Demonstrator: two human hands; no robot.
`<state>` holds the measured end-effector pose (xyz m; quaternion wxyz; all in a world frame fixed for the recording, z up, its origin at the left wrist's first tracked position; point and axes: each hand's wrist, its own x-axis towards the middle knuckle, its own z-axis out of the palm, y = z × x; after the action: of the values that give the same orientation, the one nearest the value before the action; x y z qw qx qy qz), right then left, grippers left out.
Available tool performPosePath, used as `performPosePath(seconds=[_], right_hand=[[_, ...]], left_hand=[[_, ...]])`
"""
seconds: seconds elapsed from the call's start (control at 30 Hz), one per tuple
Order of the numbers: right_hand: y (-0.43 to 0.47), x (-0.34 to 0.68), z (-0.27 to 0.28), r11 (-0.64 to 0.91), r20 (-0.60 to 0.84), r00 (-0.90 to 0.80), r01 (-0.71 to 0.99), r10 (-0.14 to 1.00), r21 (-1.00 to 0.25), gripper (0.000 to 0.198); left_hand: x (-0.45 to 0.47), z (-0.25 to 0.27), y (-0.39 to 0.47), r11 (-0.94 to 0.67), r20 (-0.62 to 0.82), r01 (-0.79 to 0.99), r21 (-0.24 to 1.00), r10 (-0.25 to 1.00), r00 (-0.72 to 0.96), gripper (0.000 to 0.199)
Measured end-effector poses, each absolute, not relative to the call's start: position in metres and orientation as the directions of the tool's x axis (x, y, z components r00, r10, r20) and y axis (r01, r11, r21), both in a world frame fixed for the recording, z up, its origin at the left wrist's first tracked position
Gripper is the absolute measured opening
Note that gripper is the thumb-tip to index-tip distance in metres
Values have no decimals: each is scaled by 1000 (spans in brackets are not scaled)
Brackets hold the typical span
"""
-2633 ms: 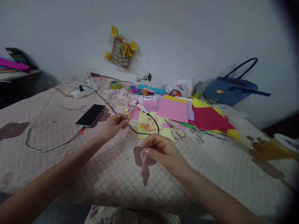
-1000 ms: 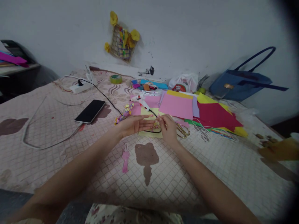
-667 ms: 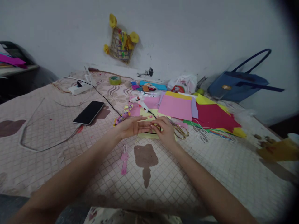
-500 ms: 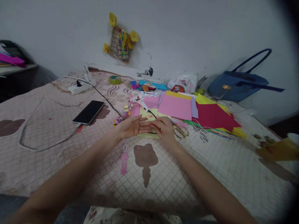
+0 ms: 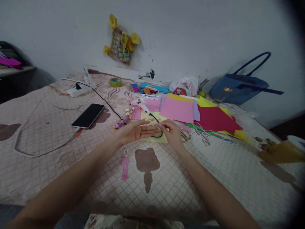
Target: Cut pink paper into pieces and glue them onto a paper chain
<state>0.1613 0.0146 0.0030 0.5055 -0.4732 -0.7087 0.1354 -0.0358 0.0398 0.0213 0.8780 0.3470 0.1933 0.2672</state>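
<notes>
My left hand [image 5: 137, 132] is held palm up with its fingers stretched flat to the right. Close to its fingertips, my right hand [image 5: 172, 131] is pinched, thumb against forefinger; whatever it holds, if anything, is too small to make out. Beneath both hands lies a pale yellow sheet [image 5: 158, 139] with small pink bits on it. Just beyond them rests a white glue gun [image 5: 141, 104], its black cord curving down behind my fingers. A pink paper tassel with a white loop [image 5: 125, 163] lies on the cloth nearer me. Gold-handled scissors [image 5: 186, 136] are partly hidden by my right hand.
A smartphone [image 5: 88, 116] on a white cable lies left, before a power strip [image 5: 79, 90]. Beyond my left hand is a purple and yellow beaded-looking strip [image 5: 124, 118]. Pink sheets [image 5: 177, 109], red sheets [image 5: 215, 118] and white strings [image 5: 205, 133] lie right, a blue bag [image 5: 238, 87] behind.
My right hand has drawn slightly right, away from my left fingertips, opening a small gap. My left hand stays palm up. The whole view has shifted a little.
</notes>
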Motion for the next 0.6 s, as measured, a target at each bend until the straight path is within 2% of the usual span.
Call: performPosePath(seconds=[0.13, 0.3, 0.47, 0.6], right_hand=[[9, 156, 4, 561, 604, -109, 528, 789, -637, 11], [6, 151, 2, 560, 634, -129, 623, 762, -547, 13], [10, 151, -2, 535, 672, -75, 673, 737, -512, 13], [11, 155, -1, 444, 659, 24, 721, 752, -532, 18]], left_hand=[[-36, 20, 41, 616, -182, -343, 709, 630, 755, 29], [-33, 21, 37, 651, -207, -354, 672, 624, 754, 29], [-31, 24, 34, 650, -157, -392, 651, 621, 768, 30], [-33, 24, 37, 615, -119, -403, 678, 632, 766, 30]])
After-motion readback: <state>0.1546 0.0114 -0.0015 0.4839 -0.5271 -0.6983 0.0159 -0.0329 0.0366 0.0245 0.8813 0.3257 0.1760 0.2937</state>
